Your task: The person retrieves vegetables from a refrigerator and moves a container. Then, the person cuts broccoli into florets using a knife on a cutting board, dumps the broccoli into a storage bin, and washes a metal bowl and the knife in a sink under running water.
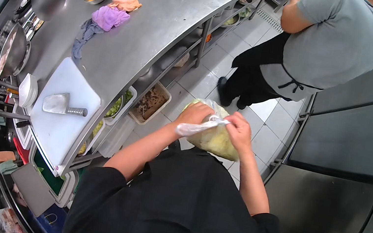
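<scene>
A clear plastic bag (214, 143) with pale yellow-green contents hangs in front of my body, above the tiled floor. My left hand (194, 116) grips the bag's gathered neck on one side, and a loose flap of plastic hangs beside its wrist. On the other side my right hand (239, 130) pinches the twisted top of the bag between thumb and fingers. The two hands are a short way apart, with the stretched plastic between them.
At the left, a steel counter (165, 8) carries a white cutting board (57, 128) with a cleaver (61, 104), cloths (110, 18) and bowls. Food containers (150, 103) fill the shelf below. A co-worker (328, 47) stands ahead; steel refrigerators (353, 131) line the right.
</scene>
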Tool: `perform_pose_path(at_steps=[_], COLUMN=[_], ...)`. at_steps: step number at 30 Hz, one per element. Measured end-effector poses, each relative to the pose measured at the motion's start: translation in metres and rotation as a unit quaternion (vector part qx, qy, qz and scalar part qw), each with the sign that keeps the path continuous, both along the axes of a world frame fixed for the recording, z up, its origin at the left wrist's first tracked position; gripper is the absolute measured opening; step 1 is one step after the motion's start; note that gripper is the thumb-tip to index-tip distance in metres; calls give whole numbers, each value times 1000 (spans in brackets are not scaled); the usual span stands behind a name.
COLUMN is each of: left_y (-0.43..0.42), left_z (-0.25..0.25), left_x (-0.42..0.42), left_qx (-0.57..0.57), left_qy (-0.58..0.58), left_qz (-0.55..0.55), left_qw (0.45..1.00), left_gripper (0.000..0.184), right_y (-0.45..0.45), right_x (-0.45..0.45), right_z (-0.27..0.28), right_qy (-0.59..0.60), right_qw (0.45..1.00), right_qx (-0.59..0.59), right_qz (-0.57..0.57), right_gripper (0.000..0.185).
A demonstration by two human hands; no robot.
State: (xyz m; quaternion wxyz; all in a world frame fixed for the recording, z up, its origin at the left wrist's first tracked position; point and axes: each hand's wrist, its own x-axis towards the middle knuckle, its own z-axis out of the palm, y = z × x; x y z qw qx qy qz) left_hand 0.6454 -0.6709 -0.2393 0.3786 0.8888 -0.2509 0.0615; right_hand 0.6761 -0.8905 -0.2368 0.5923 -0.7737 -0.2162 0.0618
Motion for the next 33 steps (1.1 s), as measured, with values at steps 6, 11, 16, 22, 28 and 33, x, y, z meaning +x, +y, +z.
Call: perform_pose_path(at_steps=[6, 11, 16, 22, 28, 33], left_y=[8, -67, -158, -207, -195, -197], left_z=[-35, -44, -84, -26, -46, -56], left_x=[81, 130, 210, 279, 333, 395], left_qx=[-61, -173, -374, -391, -459, -752], left_qy=[295, 291, 376, 336, 300, 383], left_qz=[130, 165, 203, 307, 421, 298], left_qw=[945, 926, 823, 800, 723, 446], left_gripper=[28, 22, 21, 21, 18, 41], right_y=[-83, -119, -146, -225, -236, -244], right_x=[81, 139, 217, 325, 416, 511], right_z=[-21, -52, -78, -86, -83, -139], right_qy=[81, 170, 228, 372, 349, 217], right_qw=[987, 973, 970, 893, 916, 972], right_qx=[85, 131, 83, 254, 200, -5], right_qz=[-113, -80, 18, -6, 17, 86], right_gripper=[3, 2, 13, 15, 17, 21])
